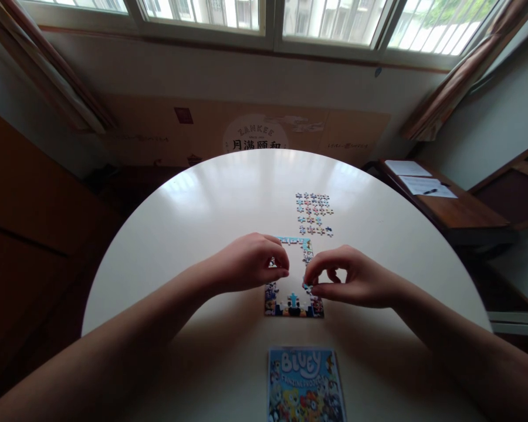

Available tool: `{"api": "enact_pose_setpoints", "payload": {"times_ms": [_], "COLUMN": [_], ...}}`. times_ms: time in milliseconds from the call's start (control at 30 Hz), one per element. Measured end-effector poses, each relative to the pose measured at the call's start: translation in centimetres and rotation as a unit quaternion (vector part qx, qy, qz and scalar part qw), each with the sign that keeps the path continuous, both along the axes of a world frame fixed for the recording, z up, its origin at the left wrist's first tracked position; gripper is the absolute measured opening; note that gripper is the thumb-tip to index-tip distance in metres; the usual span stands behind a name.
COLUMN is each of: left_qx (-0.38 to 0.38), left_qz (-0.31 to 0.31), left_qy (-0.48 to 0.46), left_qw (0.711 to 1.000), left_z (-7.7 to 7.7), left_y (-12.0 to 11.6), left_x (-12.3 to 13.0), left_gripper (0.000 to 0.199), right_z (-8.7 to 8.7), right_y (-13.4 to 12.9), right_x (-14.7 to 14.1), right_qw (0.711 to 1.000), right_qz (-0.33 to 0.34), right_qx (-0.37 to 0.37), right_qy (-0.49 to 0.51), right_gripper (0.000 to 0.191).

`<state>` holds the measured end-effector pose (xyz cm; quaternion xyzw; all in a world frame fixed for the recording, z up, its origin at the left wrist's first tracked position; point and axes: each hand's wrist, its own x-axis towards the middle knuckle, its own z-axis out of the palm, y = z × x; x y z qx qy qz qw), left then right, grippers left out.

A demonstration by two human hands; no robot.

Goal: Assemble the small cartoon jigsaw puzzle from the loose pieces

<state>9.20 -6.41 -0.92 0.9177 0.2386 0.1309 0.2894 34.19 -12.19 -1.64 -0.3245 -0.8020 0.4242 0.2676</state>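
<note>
A partly assembled jigsaw puzzle (294, 312) lies on the white table, its border joined around a bare middle. Over its left side hovers my left hand (264, 261), fingers curled with thumb and fingertips slightly apart and nothing visible between them. My right hand (345, 275) is at the right side of the puzzle, thumb and index finger pinched around a small puzzle piece (308, 287) at the border. Loose puzzle pieces (314, 212) lie in rows beyond the puzzle. Nearest me is a blue picture card (305, 384) marked "Bluey".
The round white table (158, 234) fills the middle of the view. At the right, a brown side table (470, 208) holds papers (426, 186) and a pen. Behind are a printed cardboard panel (356, 126), windows and curtains.
</note>
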Motion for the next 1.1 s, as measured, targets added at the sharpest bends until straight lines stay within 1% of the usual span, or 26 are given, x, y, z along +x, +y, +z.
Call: {"api": "enact_pose_setpoints", "payload": {"times_ms": [67, 200, 300, 433, 500, 533, 600, 700, 767, 833, 933, 1100], "left_qx": [-0.008, -0.026, -0.036, -0.051, -0.044, -0.037, -0.023, -0.021, -0.025, -0.026, -0.025, -0.009], "left_qz": [0.0, -0.004, -0.006, -0.001, 0.006, 0.01, 0.017, 0.01, -0.003, -0.014, -0.027, -0.03], "left_qy": [-0.009, -0.021, -0.037, -0.055, -0.053, -0.052, -0.049, -0.05, -0.051, -0.054, -0.048, -0.043], "left_qw": [1.0, 0.999, 0.999, 0.997, 0.998, 0.998, 0.998, 0.998, 0.998, 0.998, 0.998, 0.999], "left_z": [0.2, 0.5, 0.4, 0.3, 0.2, 0.3, 0.3, 0.2, 0.1, 0.0, -0.1, -0.3], "left_y": [-0.1, -0.2, -0.2, -0.1, 0.0, 0.0, 0.1, -0.1, -0.2, -0.4, -0.4, -0.4], "left_x": [0.0, 0.1, 0.1, 0.1, 0.0, 0.0, -0.1, 0.0, 0.1, 0.2, 0.3, 0.3], "left_gripper": [0.009, 0.01, 0.01, 0.009, 0.009, 0.009, 0.009, 0.011, 0.011, 0.011, 0.011, 0.012], "right_z": [0.0, -0.4, -0.8, -1.1, -1.1, -1.1, -1.1, -1.0, -1.0, -1.0, -1.1, -1.1], "right_y": [0.0, 0.1, 0.0, -0.1, -0.2, -0.2, -0.1, 0.1, 0.1, 0.1, 0.2, 0.2], "right_x": [-0.1, -0.3, -0.4, -0.5, -0.5, -0.6, -0.6, -0.6, -0.6, -0.5, -0.3, -0.4], "right_qw": [1.0, 0.999, 0.995, 0.972, 0.964, 0.963, 0.971, 0.989, 0.995, 0.998, 0.998, 0.997], "right_qz": [0.013, -0.003, -0.011, -0.016, -0.035, -0.044, -0.051, -0.036, -0.02, -0.01, -0.012, -0.016], "right_qx": [-0.001, -0.029, -0.092, -0.211, -0.241, -0.244, -0.224, -0.144, -0.093, -0.063, -0.056, -0.074], "right_qy": [0.003, 0.015, 0.046, 0.102, 0.108, 0.101, 0.068, 0.019, 0.001, -0.006, 0.004, 0.014], "right_gripper": [0.016, 0.013, 0.016, 0.02, 0.024, 0.024, 0.017, 0.003, 0.008, 0.009, 0.01, 0.012]}}
